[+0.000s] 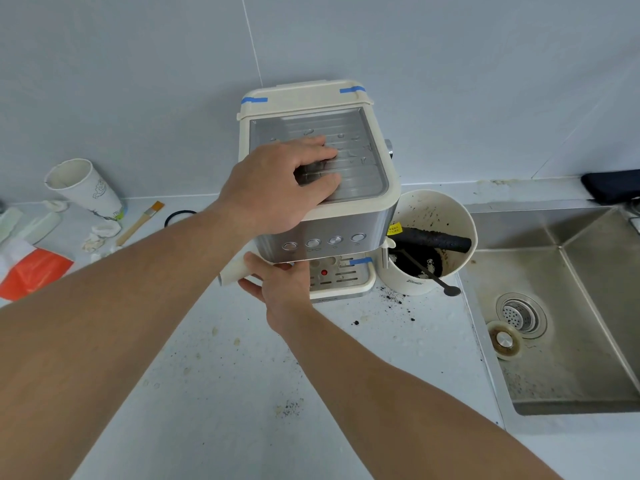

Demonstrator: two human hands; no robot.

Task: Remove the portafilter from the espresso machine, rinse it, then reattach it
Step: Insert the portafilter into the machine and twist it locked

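The cream and steel espresso machine (360, 202) stands on the counter against the wall. My left hand (277, 181) lies flat on its ribbed metal top, fingers spread, pressing down. My right hand (277, 282) is under the machine's front, closed around the portafilter's cream handle (233, 271), which sticks out to the left. The portafilter's basket end is hidden beneath the machine head. The steel sink (561, 306) lies to the right.
A cream knock box (450, 216) with dark grounds and a black bar stands right of the machine, a long spoon (433, 275) leaning out. Paper cup (83, 188), brush (138, 225), black ring and orange bag (31, 268) sit left. Grounds speckle the counter. A drain plug lies in the sink.
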